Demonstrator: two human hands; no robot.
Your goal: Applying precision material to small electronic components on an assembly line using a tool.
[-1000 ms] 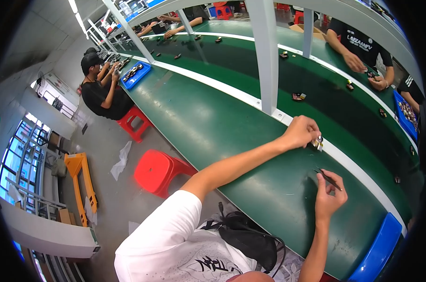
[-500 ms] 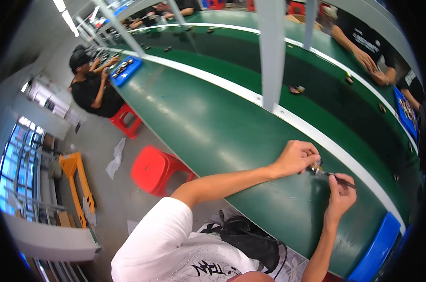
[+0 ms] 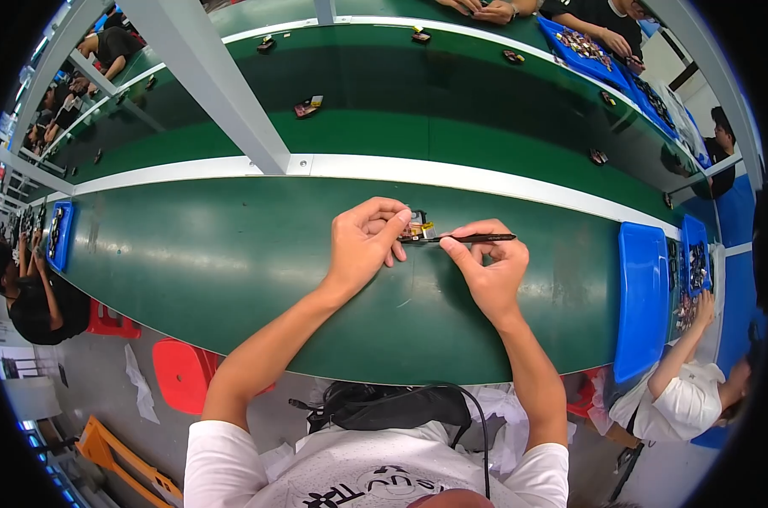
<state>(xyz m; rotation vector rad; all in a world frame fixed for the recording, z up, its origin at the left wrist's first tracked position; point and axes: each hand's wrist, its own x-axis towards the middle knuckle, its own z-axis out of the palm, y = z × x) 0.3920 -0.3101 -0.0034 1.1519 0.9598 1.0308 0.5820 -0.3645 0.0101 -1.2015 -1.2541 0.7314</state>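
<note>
My left hand (image 3: 360, 245) is closed on a small electronic assembly (image 3: 421, 227) just above the green bench. The piece has a black housing, a yellow strip and a silvery part; fingers hide some of it. In my right hand (image 3: 496, 269), pinched between thumb and fingers, is a slim black tool (image 3: 479, 238) that looks like tweezers. Its thin tip reaches the lower edge of the assembly, beside my left fingertips. Whether the tip grips anything is too small to tell.
A white rail (image 3: 451, 179) separates my bench from a green conveyor belt (image 3: 367, 140) carrying several similar small assemblies. A grey post (image 3: 219, 85) rises from the rail. An upright-looking blue tray (image 3: 642, 296) lies at right. Co-workers sit around; a red stool (image 3: 180, 372) stands at left.
My view has swung to the right, bringing my hands to the middle of the picture. Both hands keep hold of the assembly and the tool. Belt pieces appear in different places.
</note>
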